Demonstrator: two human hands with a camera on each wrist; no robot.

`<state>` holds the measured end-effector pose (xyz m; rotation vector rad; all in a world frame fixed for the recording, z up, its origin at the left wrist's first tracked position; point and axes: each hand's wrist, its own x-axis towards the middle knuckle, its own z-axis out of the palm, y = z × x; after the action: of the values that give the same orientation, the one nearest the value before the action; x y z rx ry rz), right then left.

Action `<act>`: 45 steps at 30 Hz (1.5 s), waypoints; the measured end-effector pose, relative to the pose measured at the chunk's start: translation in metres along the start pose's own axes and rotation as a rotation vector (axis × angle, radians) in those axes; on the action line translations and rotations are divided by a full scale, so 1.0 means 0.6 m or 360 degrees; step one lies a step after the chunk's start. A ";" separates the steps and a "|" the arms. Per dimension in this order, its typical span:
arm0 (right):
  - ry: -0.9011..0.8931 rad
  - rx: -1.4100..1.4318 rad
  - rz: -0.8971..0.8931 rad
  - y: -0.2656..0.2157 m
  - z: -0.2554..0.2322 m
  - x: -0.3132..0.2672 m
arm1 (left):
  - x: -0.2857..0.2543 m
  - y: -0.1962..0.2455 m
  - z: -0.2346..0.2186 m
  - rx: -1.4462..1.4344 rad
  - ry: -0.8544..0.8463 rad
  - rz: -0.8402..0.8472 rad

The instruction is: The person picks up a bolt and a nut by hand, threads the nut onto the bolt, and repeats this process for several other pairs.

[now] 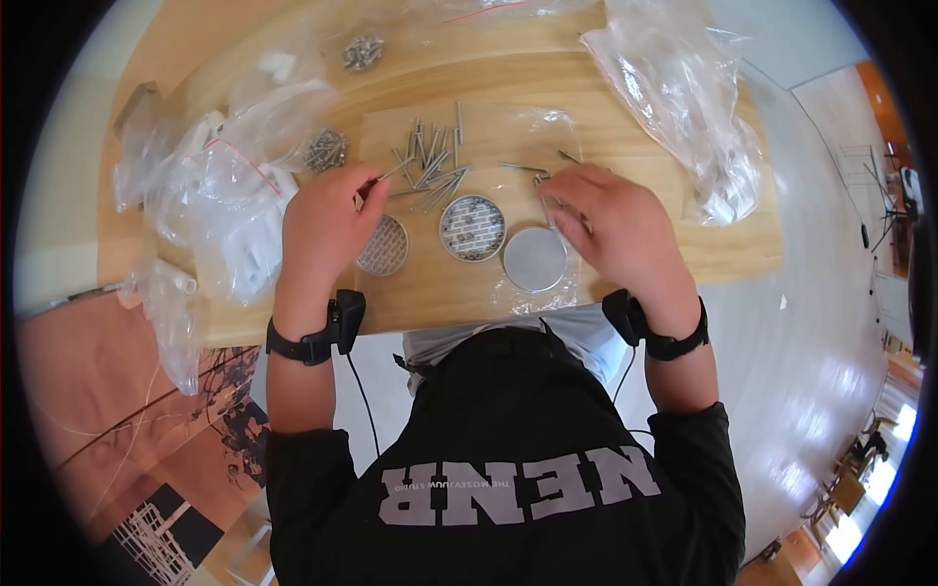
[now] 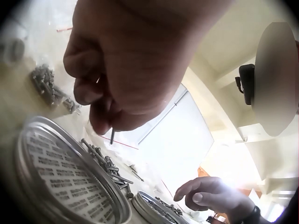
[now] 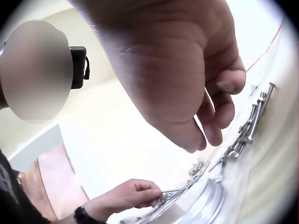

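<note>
My left hand [image 1: 327, 220] pinches a thin metal screw [image 2: 112, 136] between thumb and fingertips, its shaft jutting out. Beside that hand, loose long screws [image 1: 430, 166] lie in a pile on a clear plastic sheet. My right hand [image 1: 616, 220] hovers with loosely bent fingers by a few separate screws [image 1: 524, 167]; nothing shows in its grasp in the right wrist view. Between the hands are a round tin with printed lining and small metal parts [image 1: 472, 228], a similar printed round piece [image 1: 382, 245] on the left, and a plain silver disc [image 1: 535, 260] on the right.
Clear bags with white parts [image 1: 239, 234] cover the table's left side. Another clear bag [image 1: 684, 107] lies at the right. Two heaps of small metal pieces sit farther back, one at the top [image 1: 362, 53] and one nearer the left hand [image 1: 325, 151].
</note>
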<state>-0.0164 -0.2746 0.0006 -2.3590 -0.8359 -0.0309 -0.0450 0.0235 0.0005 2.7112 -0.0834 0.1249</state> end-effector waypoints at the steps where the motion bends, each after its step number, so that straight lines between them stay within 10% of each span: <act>1: 0.0039 -0.0107 0.0051 0.007 0.000 0.001 | 0.004 0.001 0.002 -0.0007 -0.0007 0.0011; 16: -0.0225 -0.0682 0.0172 0.011 0.012 0.052 | -0.121 0.008 -0.038 -0.0448 0.0074 -0.0334; 32: -0.0398 -0.0920 0.0124 0.010 0.008 0.075 | -0.157 0.038 0.012 -0.0755 -0.0043 0.0035; 45: -0.0294 0.0802 0.0020 -0.078 -0.046 0.025 | -0.130 0.069 0.019 -0.0927 -0.0147 0.0292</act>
<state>-0.0266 -0.2537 0.0520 -1.9078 -0.8036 0.3660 -0.1250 -0.0159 -0.0004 2.1225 -0.3404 0.0219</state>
